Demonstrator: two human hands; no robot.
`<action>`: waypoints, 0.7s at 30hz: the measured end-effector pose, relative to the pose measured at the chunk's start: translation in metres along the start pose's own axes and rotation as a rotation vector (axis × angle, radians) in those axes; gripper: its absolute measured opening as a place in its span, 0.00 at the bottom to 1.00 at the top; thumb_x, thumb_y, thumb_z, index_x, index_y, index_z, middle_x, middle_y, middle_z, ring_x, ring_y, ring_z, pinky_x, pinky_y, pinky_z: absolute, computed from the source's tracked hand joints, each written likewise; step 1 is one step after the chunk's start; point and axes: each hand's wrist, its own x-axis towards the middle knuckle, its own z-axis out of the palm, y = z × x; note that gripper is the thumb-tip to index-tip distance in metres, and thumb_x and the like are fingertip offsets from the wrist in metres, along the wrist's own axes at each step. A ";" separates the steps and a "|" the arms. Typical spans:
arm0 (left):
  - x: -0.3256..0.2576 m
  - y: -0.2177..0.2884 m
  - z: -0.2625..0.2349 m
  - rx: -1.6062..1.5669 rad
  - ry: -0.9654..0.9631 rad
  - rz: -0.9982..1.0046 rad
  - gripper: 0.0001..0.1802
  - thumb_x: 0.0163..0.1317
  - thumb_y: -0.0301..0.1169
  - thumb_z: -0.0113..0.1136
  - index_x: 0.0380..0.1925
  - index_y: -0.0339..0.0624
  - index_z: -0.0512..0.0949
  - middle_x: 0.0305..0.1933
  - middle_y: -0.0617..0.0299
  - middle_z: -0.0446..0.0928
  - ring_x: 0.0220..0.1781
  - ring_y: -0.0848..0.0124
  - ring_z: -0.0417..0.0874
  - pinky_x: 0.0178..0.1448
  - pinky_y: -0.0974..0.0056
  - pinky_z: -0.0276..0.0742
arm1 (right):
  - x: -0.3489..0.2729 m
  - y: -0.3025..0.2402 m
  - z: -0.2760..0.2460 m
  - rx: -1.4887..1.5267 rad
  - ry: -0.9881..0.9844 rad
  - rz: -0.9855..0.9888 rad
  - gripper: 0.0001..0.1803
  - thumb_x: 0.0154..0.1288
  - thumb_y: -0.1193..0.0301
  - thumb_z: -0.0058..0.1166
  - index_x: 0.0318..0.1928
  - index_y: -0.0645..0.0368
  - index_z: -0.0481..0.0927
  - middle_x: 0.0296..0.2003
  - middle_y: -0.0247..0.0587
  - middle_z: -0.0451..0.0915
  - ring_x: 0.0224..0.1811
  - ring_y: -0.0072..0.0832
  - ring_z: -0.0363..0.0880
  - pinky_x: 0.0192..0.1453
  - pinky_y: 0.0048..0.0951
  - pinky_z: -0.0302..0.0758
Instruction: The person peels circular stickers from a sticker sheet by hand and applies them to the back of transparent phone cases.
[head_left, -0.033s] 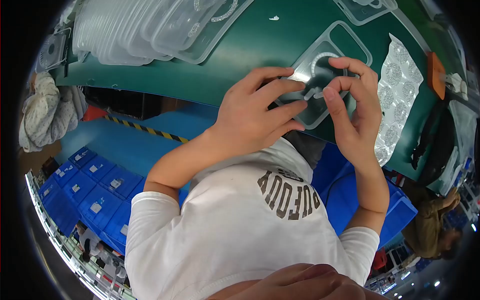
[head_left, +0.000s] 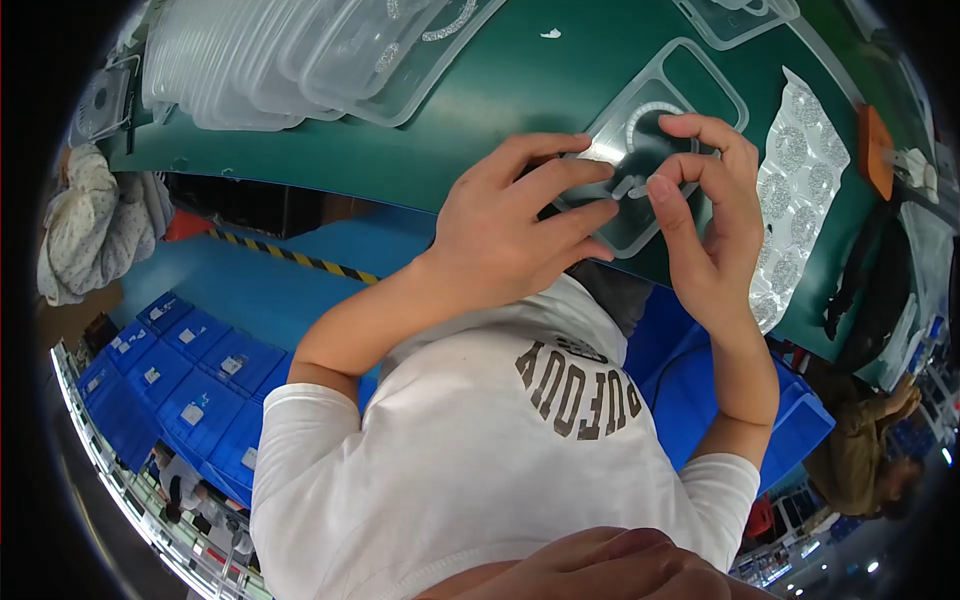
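Observation:
A clear phone case (head_left: 690, 85) with a pale ring in its middle lies on the green table (head_left: 480, 120). My left hand (head_left: 520, 225) holds the case at its left edge, fingers spread over it. My right hand (head_left: 712, 215) reaches over the case's right side, and its thumb and forefinger pinch a small white piece (head_left: 628, 186) just below the ring. The two hands' fingertips nearly meet over the case.
A fanned stack of clear cases (head_left: 290, 55) lies at the table's back left, and another clear case (head_left: 735, 18) at the top. A white sheet of rings (head_left: 800, 195) and an orange object (head_left: 873, 150) lie to the right. Blue crates (head_left: 180, 390) stand lower left, and a person (head_left: 860, 460) is at the right.

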 end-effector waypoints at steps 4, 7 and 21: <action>-0.002 -0.004 0.010 0.063 0.063 0.029 0.23 0.36 0.41 0.77 0.37 0.48 0.87 0.45 0.64 0.82 0.52 0.57 0.82 0.47 0.61 0.83 | -0.002 0.006 0.007 -0.048 -0.011 -0.022 0.03 0.57 0.77 0.61 0.31 0.60 0.80 0.51 0.42 0.78 0.56 0.42 0.69 0.60 0.39 0.65; -0.001 -0.005 0.011 0.083 0.083 0.040 0.22 0.36 0.42 0.78 0.35 0.48 0.87 0.42 0.65 0.82 0.50 0.58 0.83 0.44 0.63 0.84 | -0.001 0.012 0.013 -0.086 0.028 -0.089 0.03 0.56 0.76 0.62 0.31 0.60 0.80 0.50 0.42 0.78 0.57 0.42 0.69 0.60 0.39 0.64; -0.002 -0.006 0.013 0.108 0.103 0.056 0.22 0.35 0.42 0.78 0.35 0.49 0.88 0.37 0.63 0.81 0.48 0.57 0.84 0.43 0.64 0.88 | 0.005 0.020 0.010 -0.203 -0.020 -0.148 0.04 0.56 0.73 0.62 0.30 0.58 0.80 0.47 0.40 0.77 0.54 0.40 0.70 0.58 0.38 0.60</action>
